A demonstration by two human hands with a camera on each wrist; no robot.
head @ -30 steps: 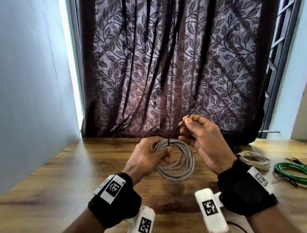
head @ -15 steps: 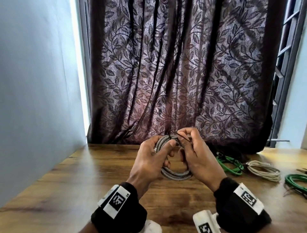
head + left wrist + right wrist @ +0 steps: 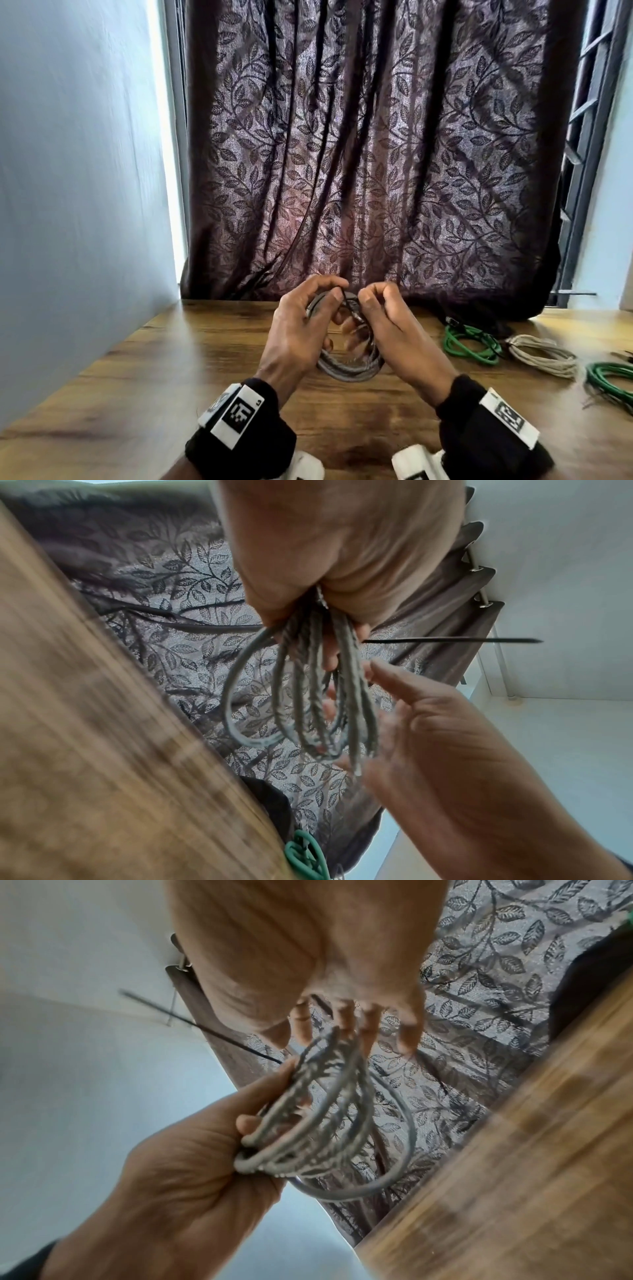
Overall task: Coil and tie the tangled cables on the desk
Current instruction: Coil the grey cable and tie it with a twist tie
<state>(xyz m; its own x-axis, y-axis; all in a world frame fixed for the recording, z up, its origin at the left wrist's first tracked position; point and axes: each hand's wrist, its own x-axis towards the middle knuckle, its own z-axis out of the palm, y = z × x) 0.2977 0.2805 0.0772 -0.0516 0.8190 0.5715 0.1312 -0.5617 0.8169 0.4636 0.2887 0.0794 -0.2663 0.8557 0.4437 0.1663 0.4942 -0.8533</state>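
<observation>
- Above the wooden desk (image 3: pixel 191 346), a little left of its middle, we are holding the grey cable coil (image 3: pixel 346 371) upright between both hands, clear of the desktop.
- Our left hand (image 3: pixel 298 339) is gripping the coil's left side, fingers curled round the bundled loops and thumb pressing at the top.
- At the top of the coil a thin black tie (image 3: pixel 455 640) is sticking out sideways past the fingers.
- Our right hand (image 3: pixel 394 332) is pinching at the top of the coil with thumb and forefinger, the other fingers reaching through the loops.
- Farther right on the desk, well apart from our hands, a green cable (image 3: pixel 469 346), a beige cable coil (image 3: pixel 544 356) and a second green coil (image 3: pixel 613 383) are lying in a row.
</observation>
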